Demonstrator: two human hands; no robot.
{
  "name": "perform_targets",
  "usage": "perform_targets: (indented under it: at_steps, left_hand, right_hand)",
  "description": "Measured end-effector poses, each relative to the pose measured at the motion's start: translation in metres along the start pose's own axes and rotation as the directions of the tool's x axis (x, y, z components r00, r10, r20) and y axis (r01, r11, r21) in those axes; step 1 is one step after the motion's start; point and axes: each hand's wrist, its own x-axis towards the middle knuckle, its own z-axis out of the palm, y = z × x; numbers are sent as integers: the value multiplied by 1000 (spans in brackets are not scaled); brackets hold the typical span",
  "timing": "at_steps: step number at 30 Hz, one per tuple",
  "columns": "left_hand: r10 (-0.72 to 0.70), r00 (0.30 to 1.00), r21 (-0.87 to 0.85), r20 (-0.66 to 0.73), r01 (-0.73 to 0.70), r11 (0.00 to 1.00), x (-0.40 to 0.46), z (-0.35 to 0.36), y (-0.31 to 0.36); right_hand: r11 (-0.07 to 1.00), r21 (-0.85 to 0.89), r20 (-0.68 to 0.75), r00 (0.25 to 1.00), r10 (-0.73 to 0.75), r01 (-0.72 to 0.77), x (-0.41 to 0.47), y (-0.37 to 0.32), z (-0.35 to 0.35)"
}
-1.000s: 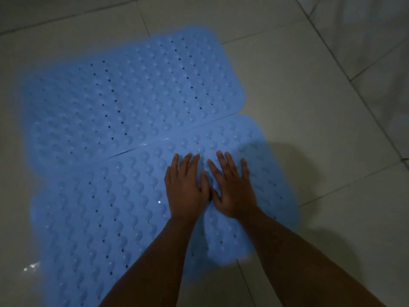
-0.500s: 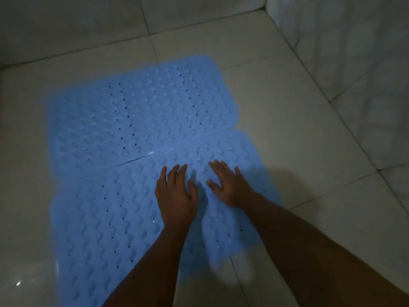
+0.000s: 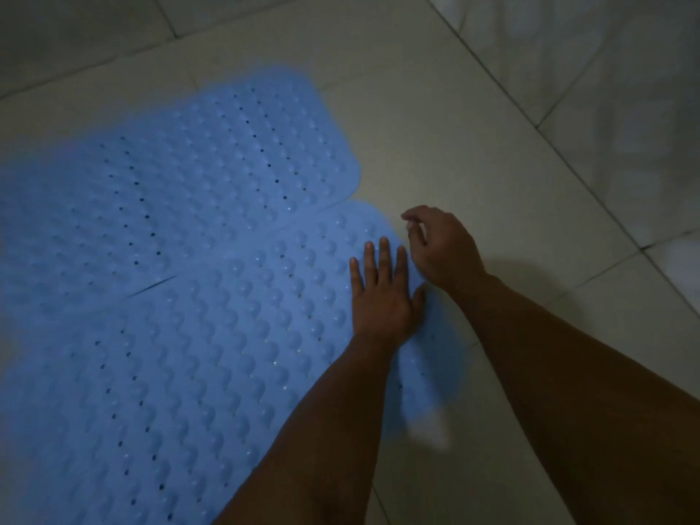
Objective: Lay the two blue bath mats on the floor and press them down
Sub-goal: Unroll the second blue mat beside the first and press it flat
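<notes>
Two blue bath mats lay edge to edge on the pale tiled floor [image 3: 473, 138]: far mat [image 3: 197, 183], near mat [image 3: 197, 354]. The left hand [image 3: 382, 297] lay flat, fingers spread, on the near mat's right end; the right hand [image 3: 443, 248], fingers curled loosely, was at that mat's edge.

Pale floor tiles [image 3: 435, 119] in dim light, crossed by thin dark grout lines [image 3: 591, 189]. One long line running diagonally down the right side. Glossy tiles [image 3: 625, 70] beyond it, whether wall or floor unclear. Soft shadow [image 3: 530, 274] on the floor at right. Small bright glare patch [image 3: 435, 435] near bottom centre.
</notes>
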Motion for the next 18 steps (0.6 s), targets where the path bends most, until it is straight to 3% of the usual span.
perform_targets:
  at_steps: [3, 18]
  left_hand:
    - [17, 1000, 98, -10, -16, 995, -1, 11, -2]
    - [32, 998, 74, 62, -37, 997, 1, 4, 1]
  right_hand:
    - [1000, -18, -24, 1000, 17, -18, 5, 15, 1]
    - [996, -51, 25, 997, 70, -68, 3, 20, 7]
